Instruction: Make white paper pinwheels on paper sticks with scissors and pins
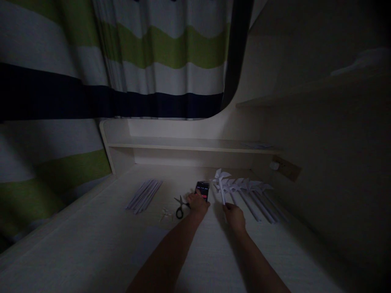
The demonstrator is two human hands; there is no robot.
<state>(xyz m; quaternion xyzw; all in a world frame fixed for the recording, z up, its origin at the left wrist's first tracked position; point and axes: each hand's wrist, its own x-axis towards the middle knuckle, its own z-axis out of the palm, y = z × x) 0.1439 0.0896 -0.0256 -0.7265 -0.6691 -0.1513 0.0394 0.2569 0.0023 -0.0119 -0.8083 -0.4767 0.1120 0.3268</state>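
Note:
My right hand [234, 215] grips the stick of a white paper pinwheel [220, 181], its head raised just left of a row of several finished pinwheels [253, 193] lying on the pale desk [91, 244]. My left hand [198, 202] rests on the desk with its fingers touching a lit phone [202, 190]. Black-handled scissors [181, 206] lie just left of that hand. A few small paper scraps [166, 213] sit beside the scissors. A bundle of rolled paper sticks [144, 195] lies further left.
A low shelf [189, 144] runs along the back of the desk under a striped curtain [152, 61]. A wall socket [285, 167] is on the right panel. A higher shelf [305, 93] juts out at right. The room is dim.

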